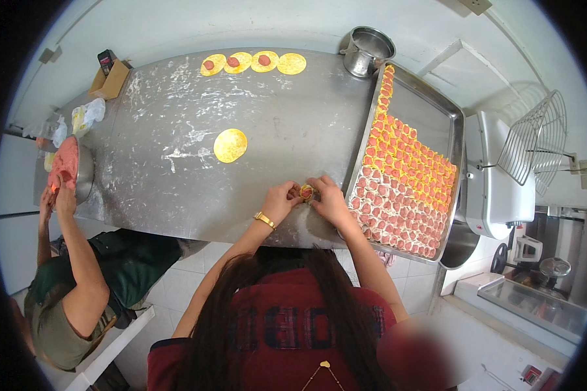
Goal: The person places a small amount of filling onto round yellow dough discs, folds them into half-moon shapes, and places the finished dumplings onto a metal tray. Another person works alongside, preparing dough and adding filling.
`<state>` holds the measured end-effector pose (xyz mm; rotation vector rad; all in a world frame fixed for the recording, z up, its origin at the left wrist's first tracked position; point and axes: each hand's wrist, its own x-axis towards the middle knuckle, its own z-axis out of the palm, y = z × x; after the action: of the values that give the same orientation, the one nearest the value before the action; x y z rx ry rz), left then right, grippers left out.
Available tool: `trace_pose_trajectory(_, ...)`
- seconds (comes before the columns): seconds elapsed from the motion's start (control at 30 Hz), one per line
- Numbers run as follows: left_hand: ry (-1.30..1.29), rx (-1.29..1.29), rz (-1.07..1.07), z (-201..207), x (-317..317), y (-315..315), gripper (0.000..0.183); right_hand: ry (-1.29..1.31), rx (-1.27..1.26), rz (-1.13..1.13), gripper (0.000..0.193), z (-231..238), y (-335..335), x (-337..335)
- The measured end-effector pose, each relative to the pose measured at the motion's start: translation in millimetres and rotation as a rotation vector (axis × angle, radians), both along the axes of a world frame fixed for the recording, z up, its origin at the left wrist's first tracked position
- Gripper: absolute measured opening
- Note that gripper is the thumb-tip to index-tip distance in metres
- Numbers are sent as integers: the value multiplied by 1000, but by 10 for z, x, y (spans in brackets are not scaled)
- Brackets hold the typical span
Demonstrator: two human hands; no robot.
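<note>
Close to the table's near edge, my left hand (282, 202) and my right hand (331, 203) pinch a small yellow-wrapped meat dumpling (306, 191) between their fingertips. Pink filling shows at its open top. A round yellow wrapper (231, 145) lies flat on the table, left of and beyond my hands. To my right, a large metal tray (424, 91) holds many open-topped dumplings (401, 156), yellow-wrapped ones toward the far side and pale-wrapped ones (391, 221) nearer. Several yellow wrappers (291, 64) line the far edge; three carry a lump of meat (264, 60).
At the left, a person's hands (62, 189) work at a metal bowl of pink minced meat (68, 159). A metal pot (368, 52) stands beyond the tray. A cardboard box (109, 79) and plastic bags (88, 116) sit at the far left. White equipment (499, 176) stands right of the tray.
</note>
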<state>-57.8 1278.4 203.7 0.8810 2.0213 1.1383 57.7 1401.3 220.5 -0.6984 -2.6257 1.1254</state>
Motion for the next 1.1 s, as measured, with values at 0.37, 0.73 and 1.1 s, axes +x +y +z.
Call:
trace_pose_trajectory(0.37,106,145,22,-39,1,16,24,39,47,-92,39,-90,7,-38)
trace_pose_trajectory(0.73,49,96,37,-73,-16,30,25,117,14,-38,36,-64,-47,-110)
trace_pose_trajectory(1.1,81,200,62,-83,-45,-5,27,69,-11,-85,38,-21,-96,-85)
